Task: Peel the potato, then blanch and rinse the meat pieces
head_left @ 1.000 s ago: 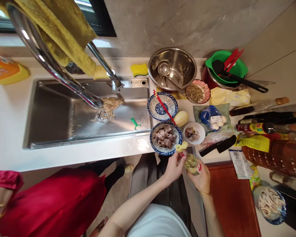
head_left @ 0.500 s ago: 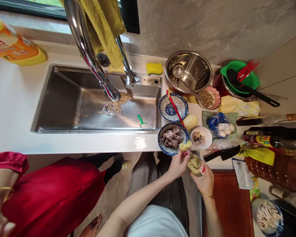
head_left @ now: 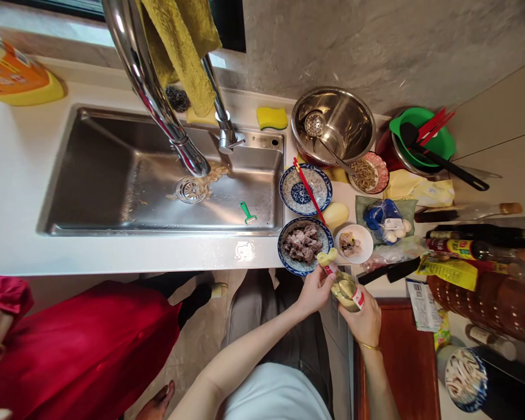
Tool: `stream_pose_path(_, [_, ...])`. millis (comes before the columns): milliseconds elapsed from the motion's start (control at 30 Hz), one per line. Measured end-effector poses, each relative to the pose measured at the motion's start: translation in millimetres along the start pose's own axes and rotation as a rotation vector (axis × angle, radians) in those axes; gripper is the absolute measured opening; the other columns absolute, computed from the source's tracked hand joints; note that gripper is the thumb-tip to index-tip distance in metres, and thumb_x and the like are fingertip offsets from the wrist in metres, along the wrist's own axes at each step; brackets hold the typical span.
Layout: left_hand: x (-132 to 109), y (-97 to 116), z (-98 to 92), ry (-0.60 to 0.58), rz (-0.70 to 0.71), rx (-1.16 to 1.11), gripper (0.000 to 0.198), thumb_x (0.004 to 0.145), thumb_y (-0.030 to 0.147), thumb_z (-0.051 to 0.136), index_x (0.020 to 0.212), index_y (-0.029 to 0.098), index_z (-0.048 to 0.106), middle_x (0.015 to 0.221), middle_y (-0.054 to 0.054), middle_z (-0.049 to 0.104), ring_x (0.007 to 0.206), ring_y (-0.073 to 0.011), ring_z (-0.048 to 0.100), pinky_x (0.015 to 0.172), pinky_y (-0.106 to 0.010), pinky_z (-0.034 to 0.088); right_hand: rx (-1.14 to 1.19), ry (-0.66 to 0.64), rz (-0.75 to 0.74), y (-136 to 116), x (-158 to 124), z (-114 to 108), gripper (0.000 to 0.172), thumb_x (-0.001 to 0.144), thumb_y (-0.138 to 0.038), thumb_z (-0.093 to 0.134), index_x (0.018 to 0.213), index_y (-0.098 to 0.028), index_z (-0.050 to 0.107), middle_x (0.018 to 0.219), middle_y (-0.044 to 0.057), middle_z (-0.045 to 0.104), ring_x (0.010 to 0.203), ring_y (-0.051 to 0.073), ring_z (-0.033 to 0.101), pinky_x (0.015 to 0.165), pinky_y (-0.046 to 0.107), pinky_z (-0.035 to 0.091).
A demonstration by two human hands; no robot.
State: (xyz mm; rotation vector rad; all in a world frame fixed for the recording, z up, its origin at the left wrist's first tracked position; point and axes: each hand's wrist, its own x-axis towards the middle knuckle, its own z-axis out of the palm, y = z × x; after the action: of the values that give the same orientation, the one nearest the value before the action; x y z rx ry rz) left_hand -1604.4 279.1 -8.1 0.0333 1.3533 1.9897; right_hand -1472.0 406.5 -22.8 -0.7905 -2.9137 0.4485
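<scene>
A clear bottle of pale yellow liquid (head_left: 345,290) with a red and white label and a yellow flip cap is tilted between my two hands, its cap end toward the counter. My left hand (head_left: 314,290) grips the bottle's neck just below the cap. Around the bottle's lower body my right hand (head_left: 365,318) is wrapped. Just beyond the cap stands a blue-and-white bowl (head_left: 284,256) of meat pieces (head_left: 304,243). A small white dish (head_left: 367,244) with chopped bits sits right of the cap. Behind the meat, red chopsticks (head_left: 308,189) rest across a blue-patterned plate (head_left: 289,195).
A steel sink (head_left: 91,169) with a green peeler (head_left: 247,213) lies left. At the back are a steel basin (head_left: 297,134) with a skimmer and a green bowl (head_left: 446,140). Bottles (head_left: 481,249) lie right. A person in a red garment (head_left: 91,344) is at left.
The view has shifted slightly, so the counter items appear a little further left. Both hands keep their hold on the bottle, still tilted near the meat bowl.
</scene>
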Motion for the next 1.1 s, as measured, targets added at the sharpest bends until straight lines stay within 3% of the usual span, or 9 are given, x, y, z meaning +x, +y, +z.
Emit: stream_pose_path(1100, [5.8,-7.5,-0.1,0.006,-0.037,-0.037,0.048,0.081,0.054,0.056,0.105,0.012,0.054,0.111,-0.016,0.064,0.104,-0.0253,0.060,0.096,-0.041,0.044,-0.079,0.015,0.012,1.0,1.9,-5.2,0.057,0.064,-0.038,0.066,0.115,-0.016,0.053,0.104,0.012,0.066,0.092,0.029,0.061,0.080,0.037,0.045])
